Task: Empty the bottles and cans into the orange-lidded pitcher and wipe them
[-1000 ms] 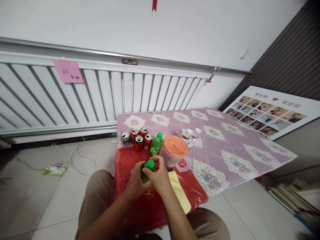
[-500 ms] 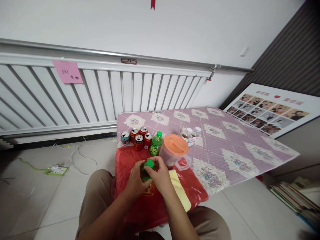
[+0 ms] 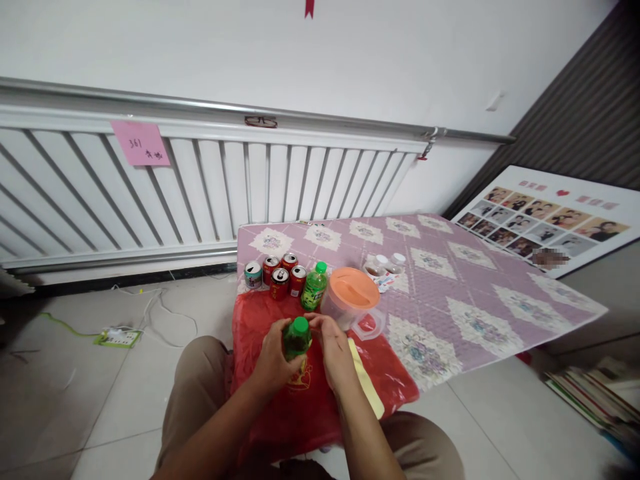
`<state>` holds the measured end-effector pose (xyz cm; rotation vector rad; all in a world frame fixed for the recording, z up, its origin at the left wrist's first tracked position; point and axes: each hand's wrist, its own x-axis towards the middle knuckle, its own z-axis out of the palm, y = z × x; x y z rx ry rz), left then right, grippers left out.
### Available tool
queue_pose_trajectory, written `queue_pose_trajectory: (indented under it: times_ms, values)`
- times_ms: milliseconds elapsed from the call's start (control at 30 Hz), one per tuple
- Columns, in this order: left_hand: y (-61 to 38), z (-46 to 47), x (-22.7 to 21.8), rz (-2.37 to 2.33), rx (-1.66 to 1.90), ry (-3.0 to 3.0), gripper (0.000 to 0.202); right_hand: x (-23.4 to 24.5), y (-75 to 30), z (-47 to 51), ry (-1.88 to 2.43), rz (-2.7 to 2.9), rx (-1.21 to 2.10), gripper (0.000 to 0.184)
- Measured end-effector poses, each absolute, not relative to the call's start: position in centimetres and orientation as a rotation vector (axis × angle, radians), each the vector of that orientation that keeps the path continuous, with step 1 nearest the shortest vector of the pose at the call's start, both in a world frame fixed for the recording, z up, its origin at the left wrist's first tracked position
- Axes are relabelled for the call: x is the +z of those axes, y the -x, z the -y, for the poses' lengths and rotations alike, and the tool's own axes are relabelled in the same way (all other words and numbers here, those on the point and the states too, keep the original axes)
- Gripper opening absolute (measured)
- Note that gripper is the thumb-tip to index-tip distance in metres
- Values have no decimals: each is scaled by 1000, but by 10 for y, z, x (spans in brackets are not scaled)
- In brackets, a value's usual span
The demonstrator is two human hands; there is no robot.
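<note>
Right grip [image 3: 337, 348] has loosened, half spread; left grip [image 3: 273, 359] wraps green bottle [image 3: 297, 343].

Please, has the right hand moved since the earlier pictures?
Yes. Judged against the orange-lidded pitcher, the right hand has moved a little rightward, away from the green bottle that the left hand holds.

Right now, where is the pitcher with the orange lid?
In the head view, the orange-lidded pitcher stands right of the green bottle that is beside the red cans, just beyond the right hand.

Green bottle [image 3: 297, 343], orange pitcher lid [image 3: 355, 288]
</note>
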<state>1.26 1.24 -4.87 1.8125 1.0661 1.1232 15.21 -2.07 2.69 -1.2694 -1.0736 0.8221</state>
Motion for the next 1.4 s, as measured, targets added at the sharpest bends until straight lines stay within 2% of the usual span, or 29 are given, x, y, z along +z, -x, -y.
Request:
queue_pose_trajectory:
  times_ms: [233,500,600,767,1067,1167,1300,1400]
  values:
    - [-13,-14,-51,-1063,1134,-1803,71,30,-151,21,1323,1172,819,48]
    - [-13,-14,-50,-1051,1122,-1783,72,24,-152,18,1336,1116,820,37]
    - [-13,-14,-51,-1044,1113,-1792,72,29,-151,18,1307,1221,889,45]
    - [-12,-15,-52,-1030,1127,-1806,71,40,-151,18,1363,1378,831,33]
    - [-15,-14,-50,-1057,1155,-1807,68,42,-137,18,1445,1304,632,24]
    - [-15,-14,-49,-1056,1141,-1796,67,38,-133,19,1451,1261,641,26]
    - [-14,-14,-49,-1058,1124,-1779,69,23,-151,27,1393,1136,750,42]
    - [-14,-13,-49,-1084,1127,-1777,69,6,-181,42,1514,1114,691,36]
